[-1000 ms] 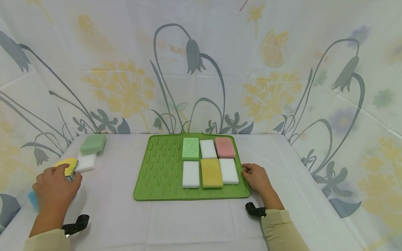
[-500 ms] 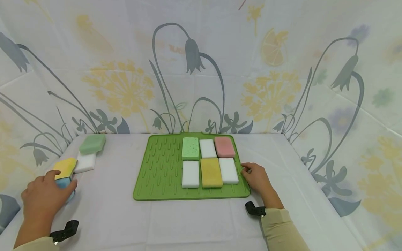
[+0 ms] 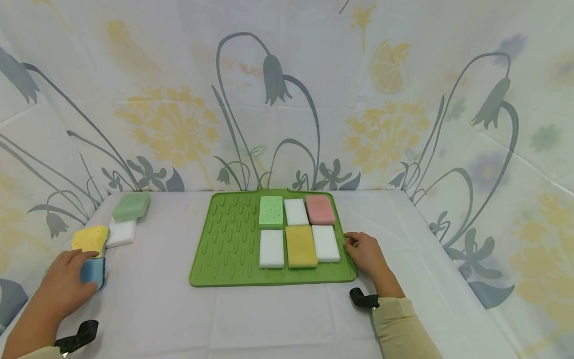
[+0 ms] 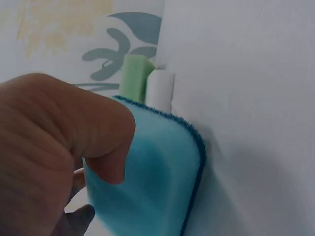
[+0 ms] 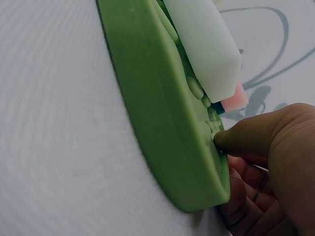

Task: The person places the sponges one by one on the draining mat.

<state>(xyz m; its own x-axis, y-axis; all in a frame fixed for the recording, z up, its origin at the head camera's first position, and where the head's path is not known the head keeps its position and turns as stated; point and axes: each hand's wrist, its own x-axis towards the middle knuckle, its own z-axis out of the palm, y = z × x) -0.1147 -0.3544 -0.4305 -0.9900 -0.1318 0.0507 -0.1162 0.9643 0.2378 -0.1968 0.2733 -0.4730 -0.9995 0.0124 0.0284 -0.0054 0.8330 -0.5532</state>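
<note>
At the far left of the table, my left hand [image 3: 65, 284] grips a blue sponge [image 4: 147, 167] with a dark blue scrubby edge. The thumb presses its face, and the other fingers are mostly hidden behind it. Right behind this sponge lies a yellow sponge [image 3: 90, 239], my fingertips at its near edge. My right hand [image 3: 365, 254] pinches the right rim of a green ridged mat [image 5: 157, 123], thumb on top and fingers below. On the mat's right half, several sponges form two rows: speckled green [image 3: 271, 212], pink [image 3: 320, 209], yellow [image 3: 301, 247] and white [image 3: 271, 249].
Past the yellow sponge at the left lie a white sponge [image 3: 121, 233] and a pale green sponge [image 3: 131, 206] overlapping it. A white cloth [image 3: 278, 324] covers the table. Flower-printed fabric [image 3: 287, 99] rises at the back and both sides.
My left hand has moved left and nearer, off the yellow sponge, which now shows more fully. The blue sponge in its fingers has come into view. The right hand stays at the mat's rim.
</note>
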